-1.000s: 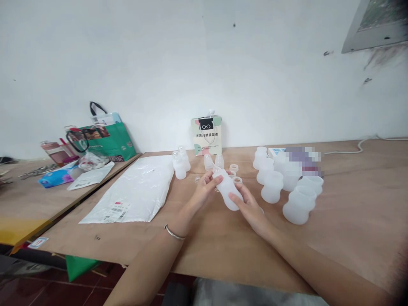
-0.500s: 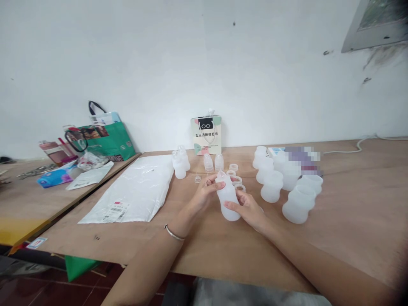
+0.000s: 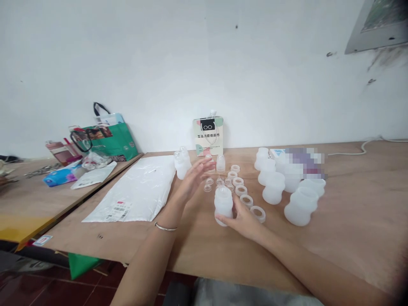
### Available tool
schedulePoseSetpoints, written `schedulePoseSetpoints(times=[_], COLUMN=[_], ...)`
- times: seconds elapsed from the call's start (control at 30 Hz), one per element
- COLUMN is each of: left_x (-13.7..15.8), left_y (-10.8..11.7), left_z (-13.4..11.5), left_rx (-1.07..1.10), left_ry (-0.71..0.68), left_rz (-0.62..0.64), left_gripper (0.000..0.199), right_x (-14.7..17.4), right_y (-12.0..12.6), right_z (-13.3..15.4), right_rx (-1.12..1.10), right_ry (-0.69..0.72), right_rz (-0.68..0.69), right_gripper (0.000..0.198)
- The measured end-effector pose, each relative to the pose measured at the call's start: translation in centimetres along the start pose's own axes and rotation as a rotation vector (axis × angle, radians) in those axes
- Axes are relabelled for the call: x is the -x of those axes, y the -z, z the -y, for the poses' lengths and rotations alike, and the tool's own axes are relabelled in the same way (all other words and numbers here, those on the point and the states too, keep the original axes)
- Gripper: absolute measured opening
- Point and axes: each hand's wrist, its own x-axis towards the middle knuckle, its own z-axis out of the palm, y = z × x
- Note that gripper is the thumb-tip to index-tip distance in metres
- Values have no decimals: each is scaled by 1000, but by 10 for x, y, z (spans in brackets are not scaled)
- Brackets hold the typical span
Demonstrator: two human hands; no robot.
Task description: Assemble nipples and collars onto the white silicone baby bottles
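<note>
Translucent bottle [image 3: 223,203]: one, soft white plastic, standing upright on the table [image 3: 350,229] near its front-middle, mouth upward. Steadied from its right and low side by the right hand [image 3: 244,219], fingers curled about the base and wall; the grip looks light, enough to keep the bottle from tipping.

Left hand [image 3: 194,178]: fingers spread and holding nothing, raised over the table just behind and left of the bottle, reaching toward the small parts there.

Small clear teats [image 3: 208,185]: several, loose on the table just past the left hand's fingertips, grouped within easy reach.

Screw rings [image 3: 246,199]: a row of white collars lying flat, running from behind the bottle to its right; the nearest lies just beside the right hand.

Empty bottle bodies [image 3: 272,188]: a cluster, upright, right of the rings and well clear of both hands.

Finished small bottles [image 3: 182,163]: a few, capped, standing behind the left hand.

White plastic mailer [image 3: 137,191]: flat, left of the work area, label toward the front edge.

Paper bag with glasses print [image 3: 208,136]: upright against the wall.

Green bag [image 3: 110,138]: on the adjoining surface at left, among assorted clutter.
</note>
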Motion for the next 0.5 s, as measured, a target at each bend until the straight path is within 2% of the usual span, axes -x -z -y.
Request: schedulePoseSetpoints(times=[0.07, 0.13, 0.23, 0.33, 0.4, 0.5], left_x=[-4, -6, -8, -16, -28, -58], left_y=[9, 13, 13, 14, 19, 28], left_z=[3, 9, 21, 35, 44, 56], left_rx=[-78, -164, -307, -431, -536, -677], left_ry=[-38, -46, -76, -121, -96, -19], left_rz=[-231, -356, -411, -430, -482, -546], left_gripper=[40, 34, 30, 28, 30, 39], right_x=[0, -1, -5, -9, -11, -12], right_y=[0, 1, 3, 4, 5, 4], right_z=[-3, -5, -7, -8, -9, -12], right_rx=[90, 156, 220, 264, 267, 252], right_ry=[33, 41, 18, -4, -4, 25], right_rz=[-15, -38, -103, -149, -153, -163], right_gripper=[65, 64, 68, 62, 59, 66])
